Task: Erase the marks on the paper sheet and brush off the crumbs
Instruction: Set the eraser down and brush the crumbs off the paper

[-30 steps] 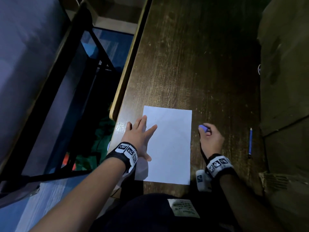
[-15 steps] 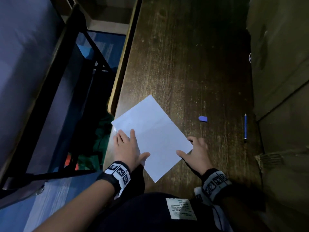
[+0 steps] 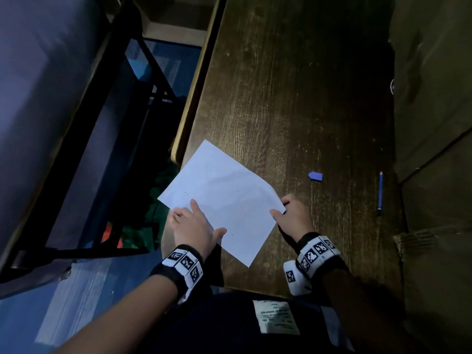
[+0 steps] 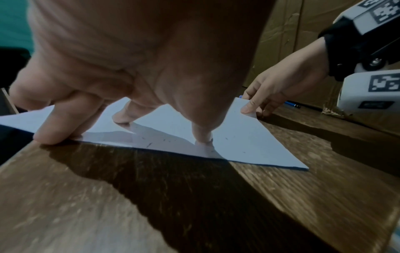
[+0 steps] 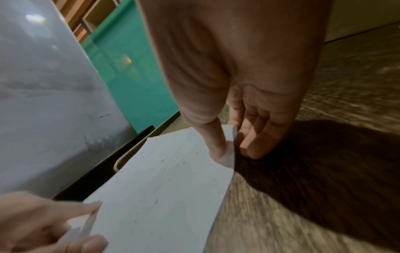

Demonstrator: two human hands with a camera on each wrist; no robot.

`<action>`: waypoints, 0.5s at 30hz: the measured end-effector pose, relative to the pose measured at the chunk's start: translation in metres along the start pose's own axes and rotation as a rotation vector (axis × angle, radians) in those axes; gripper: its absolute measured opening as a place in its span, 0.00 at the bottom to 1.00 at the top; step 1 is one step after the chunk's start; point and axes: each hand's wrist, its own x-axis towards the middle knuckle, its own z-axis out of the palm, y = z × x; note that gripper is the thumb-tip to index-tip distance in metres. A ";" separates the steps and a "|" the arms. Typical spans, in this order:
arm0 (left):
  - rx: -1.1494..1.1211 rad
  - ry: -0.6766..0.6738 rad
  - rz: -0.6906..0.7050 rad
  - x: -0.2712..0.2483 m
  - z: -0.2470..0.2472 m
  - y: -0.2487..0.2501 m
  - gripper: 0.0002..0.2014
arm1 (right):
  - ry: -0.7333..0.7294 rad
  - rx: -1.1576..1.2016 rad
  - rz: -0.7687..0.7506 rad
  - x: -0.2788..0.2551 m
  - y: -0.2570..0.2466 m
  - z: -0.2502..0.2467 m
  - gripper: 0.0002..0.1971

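Note:
The white paper sheet lies turned diagonally on the dark wooden table, its left corner over the table's left edge. Small dark crumbs and faint specks sit on it. My left hand holds its near-left edge, thumb and index finger on top; the left wrist view shows curled fingertips on the sheet. My right hand pinches the right corner, which curls up between thumb and fingers. A blue eraser lies free on the table beyond the right hand.
A blue pencil lies near the table's right side beside a cardboard box. Left of the table's edge stand a black metal frame and a blue floor far below.
The right hand has left the eraser on the table and taken the sheet's corner. The sheet has turned from straight to diagonal and slid left. The left hand went from lying flat to holding the edge.

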 end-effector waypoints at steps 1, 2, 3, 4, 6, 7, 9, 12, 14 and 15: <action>-0.003 -0.019 -0.001 0.000 -0.001 0.001 0.56 | -0.002 0.044 0.005 -0.001 0.001 -0.002 0.14; -0.009 -0.036 0.000 0.001 -0.003 0.003 0.56 | -0.003 0.094 0.014 -0.002 0.002 -0.003 0.16; -0.023 -0.040 0.003 0.003 -0.003 0.004 0.57 | 0.001 0.151 0.028 -0.004 0.003 -0.004 0.19; -0.034 -0.042 0.006 0.003 -0.006 0.005 0.57 | 0.009 0.202 0.039 -0.005 0.005 -0.003 0.21; -0.037 -0.034 0.059 0.000 -0.013 0.007 0.53 | 0.030 0.279 0.042 -0.005 0.009 -0.003 0.24; -0.048 -0.010 0.111 0.000 -0.015 0.008 0.46 | 0.035 0.308 0.037 -0.004 0.011 -0.002 0.26; -0.118 0.049 0.203 -0.002 -0.023 0.011 0.27 | 0.050 0.346 0.014 0.000 0.011 -0.005 0.28; -0.039 0.244 0.428 0.003 -0.030 0.029 0.23 | 0.069 0.342 -0.004 0.005 0.005 -0.011 0.29; -0.007 0.337 0.683 0.009 -0.016 0.049 0.33 | 0.079 0.325 -0.008 0.007 0.002 -0.010 0.28; 0.008 0.363 0.797 0.011 -0.007 0.060 0.35 | 0.082 0.319 -0.010 0.008 0.003 -0.009 0.27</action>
